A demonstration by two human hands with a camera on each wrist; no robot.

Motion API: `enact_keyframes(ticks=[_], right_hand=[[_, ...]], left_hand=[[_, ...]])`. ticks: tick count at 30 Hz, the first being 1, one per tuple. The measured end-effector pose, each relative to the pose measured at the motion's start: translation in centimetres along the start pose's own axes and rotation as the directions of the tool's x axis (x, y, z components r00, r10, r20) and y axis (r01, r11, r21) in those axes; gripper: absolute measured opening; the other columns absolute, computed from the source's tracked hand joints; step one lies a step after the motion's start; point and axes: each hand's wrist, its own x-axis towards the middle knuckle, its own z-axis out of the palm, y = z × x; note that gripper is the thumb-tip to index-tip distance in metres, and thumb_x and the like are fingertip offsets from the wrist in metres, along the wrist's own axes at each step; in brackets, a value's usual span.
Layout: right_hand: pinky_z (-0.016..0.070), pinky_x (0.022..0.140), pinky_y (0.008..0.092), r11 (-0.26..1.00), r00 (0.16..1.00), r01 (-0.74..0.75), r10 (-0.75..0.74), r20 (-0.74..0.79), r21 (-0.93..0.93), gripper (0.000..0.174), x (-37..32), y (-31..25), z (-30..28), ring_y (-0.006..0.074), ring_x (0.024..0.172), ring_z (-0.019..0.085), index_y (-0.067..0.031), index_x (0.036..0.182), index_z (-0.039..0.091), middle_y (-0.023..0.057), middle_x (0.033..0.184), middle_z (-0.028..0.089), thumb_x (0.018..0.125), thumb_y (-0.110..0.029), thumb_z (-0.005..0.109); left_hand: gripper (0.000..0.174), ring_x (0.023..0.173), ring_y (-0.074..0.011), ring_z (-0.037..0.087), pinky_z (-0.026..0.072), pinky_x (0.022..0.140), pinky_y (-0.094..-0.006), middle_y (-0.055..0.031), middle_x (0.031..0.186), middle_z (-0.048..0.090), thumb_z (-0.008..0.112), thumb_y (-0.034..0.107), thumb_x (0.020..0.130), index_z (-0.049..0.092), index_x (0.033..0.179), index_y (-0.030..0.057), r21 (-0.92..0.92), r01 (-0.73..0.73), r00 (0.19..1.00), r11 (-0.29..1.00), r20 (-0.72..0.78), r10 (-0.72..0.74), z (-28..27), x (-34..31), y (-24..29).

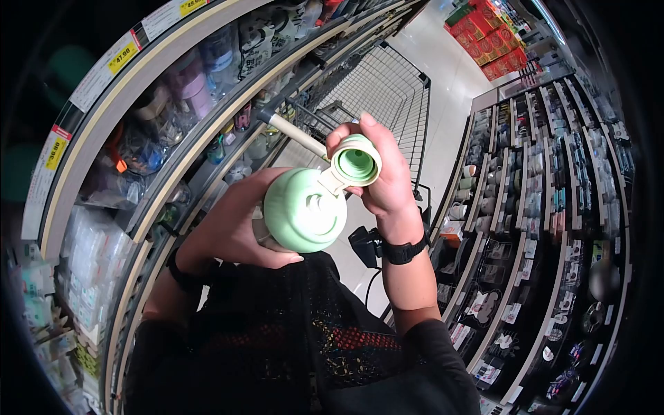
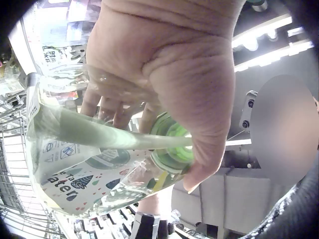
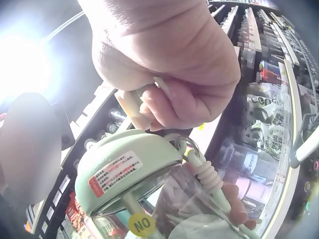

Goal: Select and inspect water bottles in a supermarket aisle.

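While our left hand wraps round the bottle just below its green lid, apparently to steady it, our right hand pinches the raised cap, probably to hold it off the lid. Both forearms reach forward, the hands meeting before our chest, beside the shelf and near the shopping cart.

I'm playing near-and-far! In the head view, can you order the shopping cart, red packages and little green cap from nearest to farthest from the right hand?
From the right hand:
1. Little green cap: in its fingers.
2. Shopping cart: beyond the hand, ahead.
3. Red packages: farther ahead, to the right.
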Motion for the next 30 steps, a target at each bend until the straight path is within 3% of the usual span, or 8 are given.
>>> enact_keyframes(ticks=[3, 6, 8, 10, 13, 21, 23, 30], right_hand=[[0.0356, 0.043, 0.021, 0.99, 1.0, 0.002, -0.002, 0.0, -0.138, 0.061, -0.6, -0.6, -0.1, 0.0075, 0.047, 0.048, 0.0016, 0.09, 0.064, 0.0054, 0.067, 0.06, 0.104, -0.05, 0.035], [0.0451, 0.064, 0.0227, 0.92, 0.98, 0.196, -0.181, 0.076, -0.34, 0.053, -1.5, -1.8, 0.6, 0.0073, 0.069, 0.058, -0.001, 0.094, 0.066, 0.0019, 0.074, 0.064, 0.107, -0.042, 0.035], [0.0453, 0.065, 0.0241, 0.867, 0.969, 0.246, -0.228, 0.095, -0.433, 0.057, -2.3, -2.7, 1.7, 0.0102, 0.069, 0.058, 0.0006, 0.092, 0.065, 0.0045, 0.076, 0.064, 0.105, -0.045, 0.034], [0.0462, 0.066, 0.0259, 0.763, 0.932, 0.355, -0.335, 0.14, -0.54, 0.06, -3.2, -3.0, 2.6, 0.0135, 0.069, 0.06, 0.0019, 0.088, 0.065, 0.0076, 0.077, 0.065, 0.101, -0.049, 0.036], [0.0463, 0.064, 0.026, 0.703, 0.913, 0.399, -0.36, 0.19, -0.588, 0.058, -4.4, -3.7, 3.7, 0.0127, 0.067, 0.06, 0.0011, 0.087, 0.065, 0.0071, 0.075, 0.065, 0.1, -0.049, 0.039], [0.0466, 0.062, 0.0251, 0.71, 0.909, 0.408, -0.374, 0.183, -0.574, 0.054, -5.0, -3.9, 4.1, 0.0117, 0.065, 0.061, 0.0, 0.087, 0.066, 0.0057, 0.074, 0.066, 0.1, -0.047, 0.043], [0.0534, 0.066, 0.0289, 0.743, 0.902, 0.431, -0.359, 0.239, -0.512, 0.026, -4.9, -4.2, 3.8, 0.0195, 0.07, 0.07, -0.0014, 0.088, 0.065, 0.009, 0.077, 0.069, 0.1, -0.022, 0.055], [0.0537, 0.067, 0.029, 0.76, 0.908, 0.419, -0.358, 0.218, -0.497, 0.027, -4.9, -4.0, 3.8, 0.0197, 0.071, 0.07, -0.0016, 0.088, 0.065, 0.0092, 0.078, 0.07, 0.1, -0.023, 0.055]], left_hand=[[0.089, 0.112, -0.0289, 0.063, 0.0473, 0.098, -0.0393, -0.0142, 0.122, 0.063, 0.092, 0.019, 0.056, 0.052, 0.134, 0.003, 0.038, 0.003, 1.0, 0.999, 0.009, -0.004, -0.1, 0.2, 0.5], [0.089, 0.112, -0.0313, 0.063, 0.0479, 0.097, -0.0405, -0.0148, 0.122, 0.063, 0.091, 0.019, 0.056, 0.052, 0.133, 0.0032, 0.09, 0.009, 1.0, 0.996, 0.016, -0.011, 0.0, 0.2, 0.8], [0.089, 0.112, -0.0326, 0.062, 0.0483, 0.097, -0.0412, -0.0151, 0.122, 0.062, 0.091, 0.019, 0.056, 0.051, 0.133, 0.0036, 0.116, -0.005, 1.0, 0.993, 0.008, 0.004, -0.1, 0.0, 0.6], [0.09, 0.115, -0.034, 0.06, 0.0478, 0.097, -0.0418, -0.0148, 0.125, 0.06, 0.093, 0.021, 0.056, 0.051, 0.134, 0.0053, 0.133, -0.179, 0.983, 0.975, -0.018, 0.183, -0.2, -0.3, -0.5], [0.091, 0.118, -0.0347, 0.057, 0.0461, 0.099, -0.0429, -0.0146, 0.126, 0.059, 0.095, 0.026, 0.057, 0.05, 0.135, 0.0074, 0.185, -0.273, 0.96, 0.944, -0.01, 0.279, 0.2, -0.4, -1.5], [0.086, 0.117, -0.0334, 0.058, 0.0437, 0.1, -0.0437, -0.0132, 0.126, 0.06, 0.095, 0.027, 0.061, 0.053, 0.133, 0.007, 0.032, -0.192, 0.975, 0.981, 0.12, 0.187, 0.2, 0.1, -2.2], [0.084, 0.116, -0.0331, 0.058, 0.0437, 0.1, -0.0437, -0.013, 0.127, 0.061, 0.094, 0.027, 0.062, 0.053, 0.133, 0.0065, 0.01, -0.175, 0.977, 0.985, 0.129, 0.172, 0.2, 0.1, -2.1], [0.083, 0.117, -0.033, 0.058, 0.0438, 0.101, -0.0436, -0.0139, 0.13, 0.06, 0.094, 0.026, 0.063, 0.054, 0.132, 0.0049, -0.045, -0.16, 0.985, 0.986, 0.059, 0.162, 0.2, -0.1, -1.9]])
